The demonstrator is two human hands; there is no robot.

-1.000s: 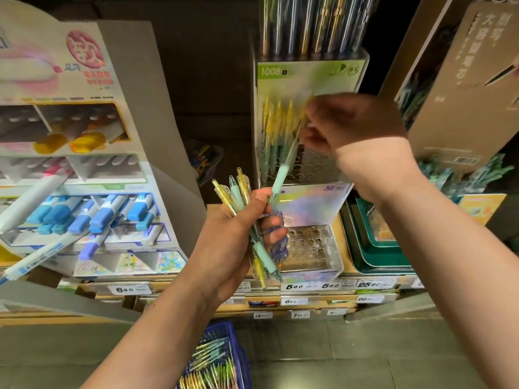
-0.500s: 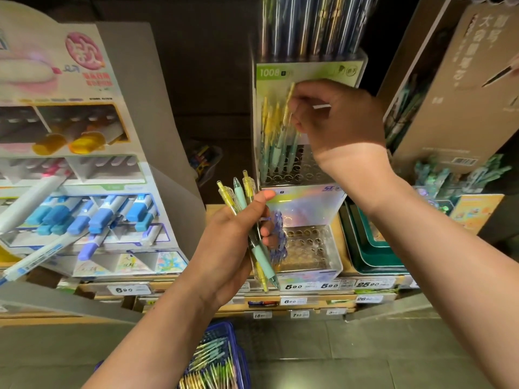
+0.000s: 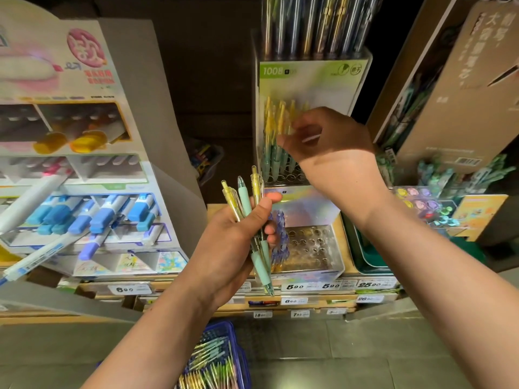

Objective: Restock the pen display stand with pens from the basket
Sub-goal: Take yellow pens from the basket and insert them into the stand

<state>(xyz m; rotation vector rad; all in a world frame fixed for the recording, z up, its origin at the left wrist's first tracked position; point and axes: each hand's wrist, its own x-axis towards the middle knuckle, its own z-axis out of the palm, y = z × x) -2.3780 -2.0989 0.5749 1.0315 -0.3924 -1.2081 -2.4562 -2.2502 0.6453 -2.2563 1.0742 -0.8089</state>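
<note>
Your left hand (image 3: 230, 242) grips a bunch of yellow and mint-green click pens (image 3: 245, 202). Your right hand (image 3: 334, 141), fingers loosely curled and blurred, hovers at the clear green-carded pen display stand (image 3: 309, 80). Blue mesh basket (image 3: 243, 360) sits below.

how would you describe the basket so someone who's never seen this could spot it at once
Find the row of price tags along the shelf front, then drop to the grey floor below it. The basket stands there at the bottom edge of the view, beside the left forearm. It is the only blue mesh container, heaped with yellow and green pens.
</note>
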